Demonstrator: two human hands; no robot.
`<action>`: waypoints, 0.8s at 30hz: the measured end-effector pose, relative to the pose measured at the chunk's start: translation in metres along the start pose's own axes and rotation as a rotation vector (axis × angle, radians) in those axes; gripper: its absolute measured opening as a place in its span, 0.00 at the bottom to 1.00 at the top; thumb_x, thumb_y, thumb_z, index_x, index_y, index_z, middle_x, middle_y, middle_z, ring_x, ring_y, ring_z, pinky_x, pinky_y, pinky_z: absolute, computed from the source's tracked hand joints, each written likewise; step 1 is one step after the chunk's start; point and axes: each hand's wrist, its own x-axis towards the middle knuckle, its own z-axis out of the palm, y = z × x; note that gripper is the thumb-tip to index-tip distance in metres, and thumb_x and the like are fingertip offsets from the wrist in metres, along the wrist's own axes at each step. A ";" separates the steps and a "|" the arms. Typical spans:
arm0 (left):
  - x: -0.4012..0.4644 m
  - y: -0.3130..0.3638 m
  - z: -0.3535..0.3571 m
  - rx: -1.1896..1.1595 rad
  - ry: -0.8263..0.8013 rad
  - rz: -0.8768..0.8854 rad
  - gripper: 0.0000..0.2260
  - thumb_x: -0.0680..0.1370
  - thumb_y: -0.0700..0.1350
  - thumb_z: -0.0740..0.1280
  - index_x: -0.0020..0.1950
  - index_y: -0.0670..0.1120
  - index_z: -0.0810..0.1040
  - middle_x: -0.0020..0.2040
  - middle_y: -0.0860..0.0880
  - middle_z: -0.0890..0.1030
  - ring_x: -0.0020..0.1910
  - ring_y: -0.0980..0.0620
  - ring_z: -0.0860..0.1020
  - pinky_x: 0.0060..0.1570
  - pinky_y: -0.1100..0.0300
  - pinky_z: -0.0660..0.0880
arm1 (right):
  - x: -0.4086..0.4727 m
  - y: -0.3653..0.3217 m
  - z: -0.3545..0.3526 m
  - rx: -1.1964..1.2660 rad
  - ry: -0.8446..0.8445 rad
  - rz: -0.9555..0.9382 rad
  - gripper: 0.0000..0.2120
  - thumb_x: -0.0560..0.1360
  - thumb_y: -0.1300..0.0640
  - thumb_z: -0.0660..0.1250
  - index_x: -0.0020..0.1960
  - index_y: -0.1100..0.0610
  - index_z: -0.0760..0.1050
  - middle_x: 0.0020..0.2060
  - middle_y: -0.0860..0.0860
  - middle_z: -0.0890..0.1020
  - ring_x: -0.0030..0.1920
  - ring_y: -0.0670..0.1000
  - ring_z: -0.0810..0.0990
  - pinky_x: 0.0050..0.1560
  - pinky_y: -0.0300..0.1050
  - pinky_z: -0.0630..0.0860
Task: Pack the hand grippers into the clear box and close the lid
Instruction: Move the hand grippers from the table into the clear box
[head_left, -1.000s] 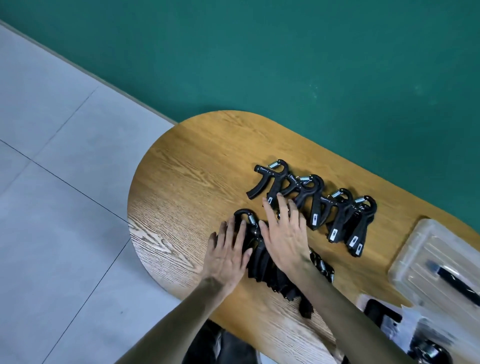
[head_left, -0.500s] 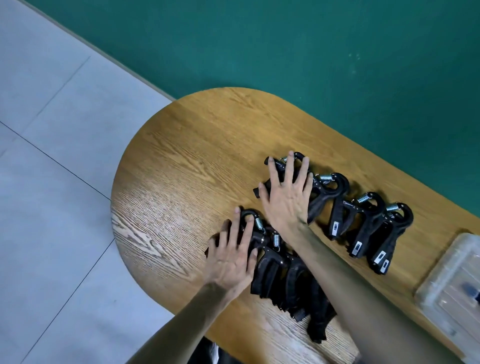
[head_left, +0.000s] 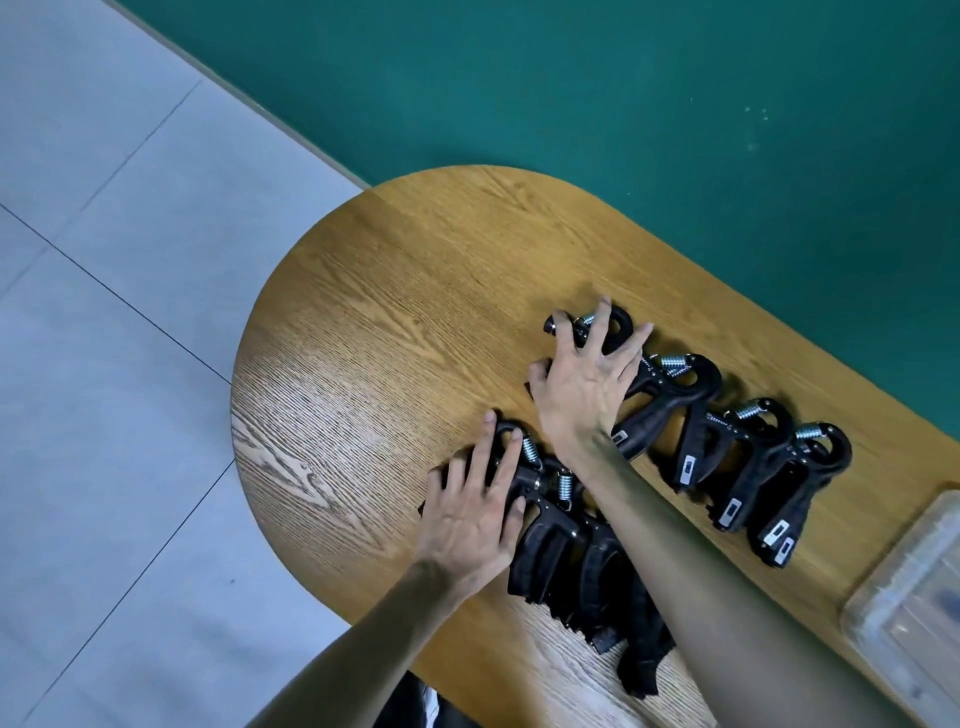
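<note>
Since half a second ago, the right hand (head_left: 584, 384) has slid a little further up the far row of hand grippers (head_left: 696, 415), and its fingers have spread wider and begun to bend over the row's leftmost piece. The left hand (head_left: 475, 512) has hardly moved; it lies on the near row as before. The view has shifted too, so less of the clear box (head_left: 914, 608) shows at the right edge.

Two rows of black hand grippers with steel springs lie on the wooden counter (head_left: 374, 364). In the far row I count about five, overlapping one another and running from the right hand toward the box. The near row (head_left: 571, 551) is packed tighter and partly covered by the right forearm, so its count is unsure; at least four can be made out.

The right hand is open, fingers splayed and slightly arched, fingertips pressing on the loop and spring end of the leftmost gripper in the far row; its thumb touches the counter side of that piece. It does not pinch or lift anything. The left hand is also open, palm down, with nearly straight fingers resting on the leftmost gripper of the near row, the fingertips reaching its hooked top beside the spring.

All the grippers are on the counter, outside the box. The box sits near the right end of the far row, blurred and cut off by the frame edge.
</note>
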 end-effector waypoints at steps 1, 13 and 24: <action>0.001 -0.001 0.000 -0.001 0.005 0.002 0.34 0.83 0.58 0.50 0.83 0.48 0.37 0.81 0.42 0.33 0.54 0.45 0.71 0.57 0.46 0.71 | -0.002 0.000 0.001 -0.005 -0.006 -0.013 0.29 0.76 0.52 0.67 0.75 0.49 0.64 0.82 0.59 0.48 0.76 0.78 0.41 0.73 0.76 0.57; 0.001 0.001 -0.001 -0.019 -0.021 -0.005 0.33 0.82 0.55 0.46 0.81 0.48 0.32 0.80 0.40 0.31 0.57 0.45 0.70 0.61 0.46 0.70 | -0.013 0.004 -0.003 -0.060 -0.047 -0.124 0.33 0.75 0.63 0.67 0.78 0.48 0.64 0.83 0.55 0.48 0.77 0.74 0.52 0.64 0.67 0.72; 0.000 0.001 -0.002 -0.016 -0.061 -0.034 0.37 0.82 0.51 0.55 0.80 0.48 0.31 0.79 0.40 0.28 0.63 0.43 0.69 0.66 0.45 0.68 | -0.030 0.009 -0.011 -0.036 -0.018 -0.216 0.32 0.74 0.64 0.68 0.76 0.50 0.69 0.82 0.57 0.53 0.75 0.72 0.59 0.62 0.72 0.74</action>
